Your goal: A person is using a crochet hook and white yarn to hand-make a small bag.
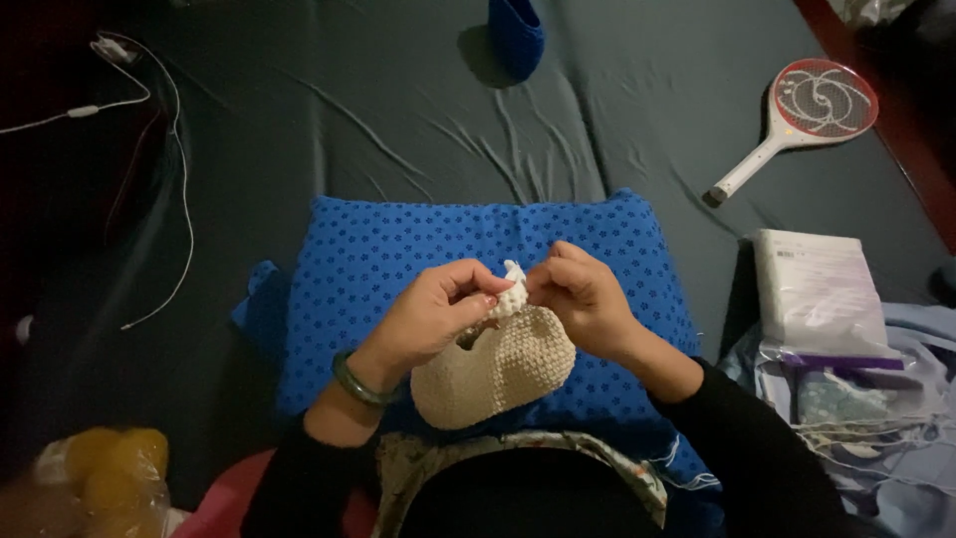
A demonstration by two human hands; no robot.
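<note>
A cream crocheted piece point(498, 374), rounded like a small cap, hangs between both hands above a blue star-patterned pillow point(378, 249) on my lap. My left hand point(433, 314), with a green bangle at the wrist, pinches the piece's upper edge with thumb and fingers. Just to the right, my right hand point(583, 299) is closed on the same top edge, fingertips nearly touching the left ones. Whether a hook or needle is held is hidden by the fingers.
A dark green sheet point(299, 120) covers the bed. A red and white racket-shaped swatter point(802, 115) lies far right, a blue object point(518, 35) at the top. Clear plastic packets point(822, 299) sit right, a white cable point(169, 149) left, and a bag of yellow items point(110, 468) at the bottom left.
</note>
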